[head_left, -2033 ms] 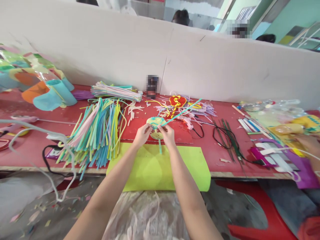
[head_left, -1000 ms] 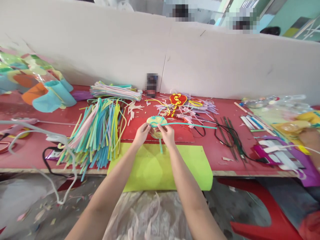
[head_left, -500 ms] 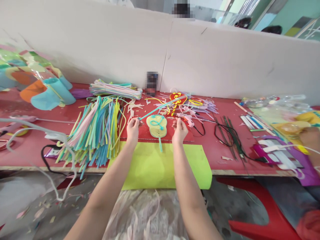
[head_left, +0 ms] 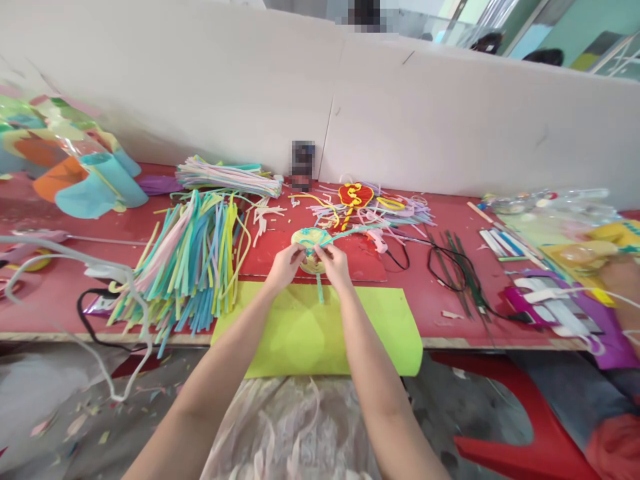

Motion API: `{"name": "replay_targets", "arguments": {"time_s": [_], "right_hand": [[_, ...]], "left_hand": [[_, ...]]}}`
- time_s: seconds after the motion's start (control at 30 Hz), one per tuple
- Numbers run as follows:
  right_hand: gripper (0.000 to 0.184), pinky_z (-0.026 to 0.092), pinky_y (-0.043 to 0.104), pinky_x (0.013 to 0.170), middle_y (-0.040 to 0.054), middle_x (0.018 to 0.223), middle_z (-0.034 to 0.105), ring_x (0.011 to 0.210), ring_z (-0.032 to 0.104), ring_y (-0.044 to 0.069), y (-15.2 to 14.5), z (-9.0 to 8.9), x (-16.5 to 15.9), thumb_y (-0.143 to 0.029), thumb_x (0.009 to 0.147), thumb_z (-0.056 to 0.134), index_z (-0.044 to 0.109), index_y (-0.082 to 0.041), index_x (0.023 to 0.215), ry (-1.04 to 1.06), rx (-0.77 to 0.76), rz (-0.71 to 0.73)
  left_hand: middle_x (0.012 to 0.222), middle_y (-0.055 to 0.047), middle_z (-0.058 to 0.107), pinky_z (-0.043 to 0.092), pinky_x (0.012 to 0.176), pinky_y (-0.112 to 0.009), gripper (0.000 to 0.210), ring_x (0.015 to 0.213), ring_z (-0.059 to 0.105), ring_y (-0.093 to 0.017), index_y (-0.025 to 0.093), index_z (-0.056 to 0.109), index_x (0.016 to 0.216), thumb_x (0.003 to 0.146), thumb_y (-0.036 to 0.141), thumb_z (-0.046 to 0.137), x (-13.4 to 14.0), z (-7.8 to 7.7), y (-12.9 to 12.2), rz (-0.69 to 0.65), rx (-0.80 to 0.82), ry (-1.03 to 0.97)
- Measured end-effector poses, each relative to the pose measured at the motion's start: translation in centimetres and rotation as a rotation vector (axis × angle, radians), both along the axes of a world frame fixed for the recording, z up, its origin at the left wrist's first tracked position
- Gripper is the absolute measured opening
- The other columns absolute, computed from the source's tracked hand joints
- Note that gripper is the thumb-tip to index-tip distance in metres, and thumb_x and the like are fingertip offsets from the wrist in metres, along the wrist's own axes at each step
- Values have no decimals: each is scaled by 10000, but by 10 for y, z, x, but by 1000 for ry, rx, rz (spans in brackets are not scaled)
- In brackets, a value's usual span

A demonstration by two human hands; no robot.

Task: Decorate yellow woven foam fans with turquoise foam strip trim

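Note:
My left hand and my right hand are close together, both with fingers pinched on a teal pipe cleaner. Its long free end sticks out to the upper right. Below my fingers lies a pale yellow fan-shaped piece with teal trim and a short teal handle. My hands cover much of its middle, so the exact grip on the pipe cleaner is partly hidden. The piece rests on a red board, its handle reaching over a lime-green sheet at the table's front edge.
A big bundle of pipe cleaners spreads at left, with another bundle behind. A red and yellow pipe-cleaner piece lies ahead. A pink glue gun and its black cable are at right, near a purple power strip.
Both hands have moved inward and come together over the yellow piece. My right hand, apart before, now also pinches the teal pipe cleaner, whose free end has shifted to the right.

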State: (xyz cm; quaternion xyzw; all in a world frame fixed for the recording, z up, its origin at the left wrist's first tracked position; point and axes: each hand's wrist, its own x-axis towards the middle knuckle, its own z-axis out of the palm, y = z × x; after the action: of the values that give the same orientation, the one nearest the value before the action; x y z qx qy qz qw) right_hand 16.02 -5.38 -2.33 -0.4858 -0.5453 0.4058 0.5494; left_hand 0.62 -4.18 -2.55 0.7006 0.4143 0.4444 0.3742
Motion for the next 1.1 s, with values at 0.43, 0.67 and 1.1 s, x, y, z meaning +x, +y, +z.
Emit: {"name": "replay_targets", "arguments": {"time_s": [0.43, 0.67, 1.1], "right_hand": [[352, 500, 265, 630, 19, 648, 662, 621, 616, 158, 0, 2, -3, -529, 746, 596, 659, -184, 725, -23, 0, 16], [337, 549, 305, 677, 29, 737, 705, 687, 656, 184, -2, 0, -17, -508, 717, 636, 694, -184, 790, 77, 1, -104], [297, 555, 300, 720, 43, 914, 696, 812, 655, 186, -3, -2, -24, -474, 745, 622, 715, -204, 826, 51, 83, -46]], "left_hand": [[711, -11, 616, 441, 691, -244, 181, 681, 562, -137, 182, 608, 794, 836, 315, 493, -8, -2, 5, -36, -27, -76], [705, -16, 643, 502, 703, -270, 266, 674, 617, -131, 161, 603, 816, 740, 413, 640, 4, -13, 7, 33, -357, -519], [860, -45, 698, 503, 830, -292, 352, 797, 647, -142, 164, 680, 853, 598, 387, 776, 4, -15, 4, 84, -485, -731]]}}
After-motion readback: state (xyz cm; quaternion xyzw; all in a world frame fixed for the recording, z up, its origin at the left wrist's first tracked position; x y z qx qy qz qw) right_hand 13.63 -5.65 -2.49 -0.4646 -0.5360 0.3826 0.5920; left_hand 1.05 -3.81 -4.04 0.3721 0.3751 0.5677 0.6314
